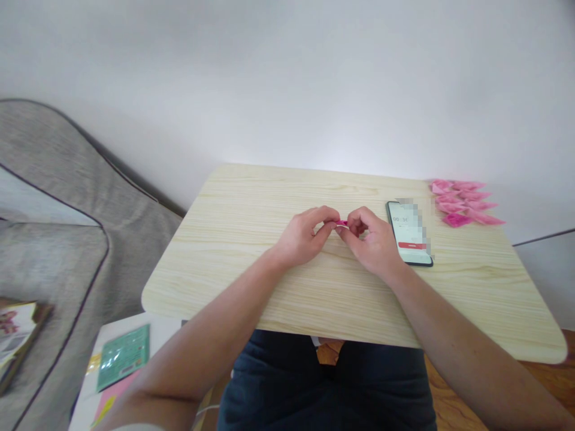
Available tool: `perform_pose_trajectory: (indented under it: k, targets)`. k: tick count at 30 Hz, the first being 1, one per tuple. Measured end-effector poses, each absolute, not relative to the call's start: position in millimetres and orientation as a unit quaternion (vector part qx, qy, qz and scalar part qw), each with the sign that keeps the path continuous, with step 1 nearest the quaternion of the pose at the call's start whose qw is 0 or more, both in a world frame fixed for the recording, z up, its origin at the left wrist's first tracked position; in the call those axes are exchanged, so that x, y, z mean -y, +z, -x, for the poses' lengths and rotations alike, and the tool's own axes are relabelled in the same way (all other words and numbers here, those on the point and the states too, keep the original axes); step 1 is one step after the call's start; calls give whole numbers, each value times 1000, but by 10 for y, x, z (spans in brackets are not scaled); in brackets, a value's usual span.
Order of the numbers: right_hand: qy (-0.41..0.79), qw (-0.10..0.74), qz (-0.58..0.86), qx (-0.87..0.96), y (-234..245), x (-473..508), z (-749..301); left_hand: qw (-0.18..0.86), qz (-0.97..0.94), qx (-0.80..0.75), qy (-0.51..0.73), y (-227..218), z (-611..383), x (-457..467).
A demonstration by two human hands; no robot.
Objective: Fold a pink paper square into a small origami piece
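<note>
piece: small pink folded paper piece (342,223), only a sliver visible between the two hands, just above the middle of the counter.
left hand: left hand (302,234) was curled, thumb and fingers pinched shut on the left end of the piece.
right hand: right hand (371,239) was likewise closed in a fingertip pinch on the right end; both wrists lay low over the wood.
handling (judged): very light, thin and pliable; probably creased easily and kept any crease; could crush or tear under a hard pinch; not slippery, though small enough to slip out of a loose hold.
where to hold (judged): at the two ends or along folded edges, with fingertips only, as seen here.
counter: pale wood-grain laminate counter with rounded corners (251,203), flat and matt, likely a firm backing for pressing paper.
near right hand: black-framed smartphone with a lit screen (409,234), just beside the right hand, lying flat; digits blurred.
far right corner: heap of pink folded paper shapes (462,203), well apart from the hands.
room: plain white wall (287,78) behind; grey fabric sofa (67,197) to the left; green flat packet (123,356) on a white surface below left; brown wooden floor (458,407) lower right.
</note>
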State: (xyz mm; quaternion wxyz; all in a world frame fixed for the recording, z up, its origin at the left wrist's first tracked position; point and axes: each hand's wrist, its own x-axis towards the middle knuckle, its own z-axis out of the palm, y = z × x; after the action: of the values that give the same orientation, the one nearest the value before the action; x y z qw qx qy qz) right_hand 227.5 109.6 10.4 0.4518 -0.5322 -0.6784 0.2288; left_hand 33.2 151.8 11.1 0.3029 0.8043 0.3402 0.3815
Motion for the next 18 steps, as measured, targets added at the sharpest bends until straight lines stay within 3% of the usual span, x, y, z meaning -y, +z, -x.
perform_pose_trajectory:
  k: [11, 18]
  targets:
    - [79, 406, 496, 764, 125, -1102, -2336, 371, -778, -329, 387, 68, -314, -1532]
    - [127, 434, 483, 750, 162, -1078, -2323, 414, -747, -317, 413, 76, -309, -1555]
